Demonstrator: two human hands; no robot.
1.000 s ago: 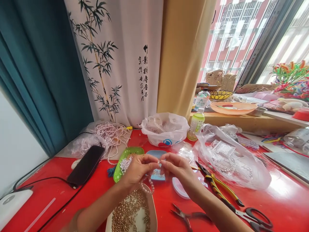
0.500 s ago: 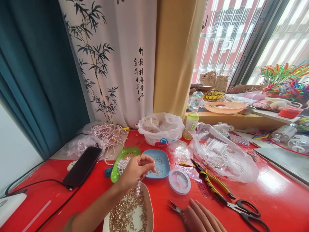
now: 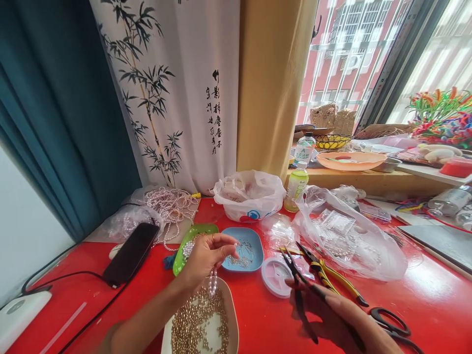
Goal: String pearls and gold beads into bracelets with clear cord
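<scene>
My left hand (image 3: 206, 260) is closed in a pinch on a short string of pearly beads (image 3: 213, 283), which dangles below the fingers. It hovers over the edge of a white tray (image 3: 233, 314) with many gold beads (image 3: 199, 319). My right hand (image 3: 332, 309) grips small black-handled pliers (image 3: 300, 290), raised off the table with their jaws pointing up and away. Just beyond the left hand are a blue dish (image 3: 261, 253) of thin metal pins and a partly covered green dish (image 3: 179, 260) with pearly beads. A round lidded case (image 3: 275, 278) lies beside the pliers.
Yellow-and-black pliers (image 3: 342, 282) and black-handled scissors (image 3: 391, 322) lie at the right. A plastic bag (image 3: 354, 236) of packets and a white bag (image 3: 250, 196) stand behind, near a bottle (image 3: 296, 187). A phone (image 3: 131, 255) with a cable is at the left.
My right hand has picked the small pliers up from the table and lifted them, jaws now pointing away. My left hand still pinches the bead string in nearly the same place.
</scene>
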